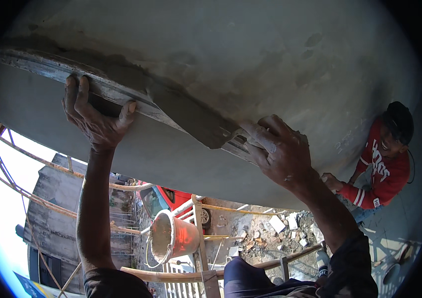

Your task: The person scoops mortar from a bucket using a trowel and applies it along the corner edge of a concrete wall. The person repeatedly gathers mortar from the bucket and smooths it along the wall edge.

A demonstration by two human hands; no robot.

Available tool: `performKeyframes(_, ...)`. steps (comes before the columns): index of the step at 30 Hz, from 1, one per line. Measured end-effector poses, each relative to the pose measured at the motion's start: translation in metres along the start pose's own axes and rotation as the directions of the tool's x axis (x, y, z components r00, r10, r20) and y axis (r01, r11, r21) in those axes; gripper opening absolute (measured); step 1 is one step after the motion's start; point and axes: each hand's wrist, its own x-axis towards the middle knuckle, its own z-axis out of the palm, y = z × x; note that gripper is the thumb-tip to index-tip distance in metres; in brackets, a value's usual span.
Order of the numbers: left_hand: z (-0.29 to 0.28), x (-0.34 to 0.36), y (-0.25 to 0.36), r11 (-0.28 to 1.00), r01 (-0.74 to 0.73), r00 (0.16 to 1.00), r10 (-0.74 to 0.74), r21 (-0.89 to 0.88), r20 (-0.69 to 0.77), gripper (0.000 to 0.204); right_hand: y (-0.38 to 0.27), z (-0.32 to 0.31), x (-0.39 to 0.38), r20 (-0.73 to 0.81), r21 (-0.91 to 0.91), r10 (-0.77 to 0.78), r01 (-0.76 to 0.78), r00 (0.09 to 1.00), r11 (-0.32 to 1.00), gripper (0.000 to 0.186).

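My left hand (94, 119) grips the upper end of a long straightedge (121, 97) pressed flat against a grey plastered wall (251, 54). My right hand (280, 149) clasps the lower end of the same straightedge. A ridge of wet grey mortar (186, 116) lies piled along the straightedge between my hands. The wall above it looks rough and darker, and the band below is smooth.
A red bucket (173, 238) with mortar inside hangs on bamboo scaffold poles (171, 273) below me. A person in a red shirt and dark cap (382, 169) stands at the right beside the wall. Far below lie rubble (265, 233), a red vehicle (164, 198) and a building roof.
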Motion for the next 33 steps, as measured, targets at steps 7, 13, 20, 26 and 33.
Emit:
performKeyframes(7, 0.0, -0.001, 0.0, 1.0, 0.003, 1.0, -0.003, -0.016, -0.012, 0.106, -0.002, -0.014, 0.002, -0.025, 0.161, 0.025, -0.021, 0.999, 0.987, 0.045)
performKeyframes(13, -0.001, -0.001, 0.001, 0.999, 0.039, 0.999, -0.038, -0.034, 0.027, 0.108, -0.022, -0.005, 0.057, -0.005, 0.114, 0.052, -0.051, 0.999, 0.992, 0.043)
performKeyframes(20, -0.003, 0.0, 0.002, 0.998, 0.036, 0.999, -0.036, -0.043, 0.014, 0.11, -0.056, -0.018, 0.083, 0.016, 0.018, -0.044, 0.044, 0.999, 0.999, 0.038)
performKeyframes(26, 0.0, -0.001, 0.0, 0.998, 0.039, 0.999, -0.038, -0.04, 0.019, 0.11, -0.063, -0.028, 0.089, -0.007, 0.006, -0.117, 0.117, 0.993, 0.993, 0.035)
performKeyframes(33, 0.005, -0.003, -0.008, 0.997, -0.002, 0.999, -0.001, -0.071, -0.034, 0.11, -0.054, -0.042, 0.04, 0.056, 0.153, -0.081, 0.071, 0.995, 0.986, 0.035)
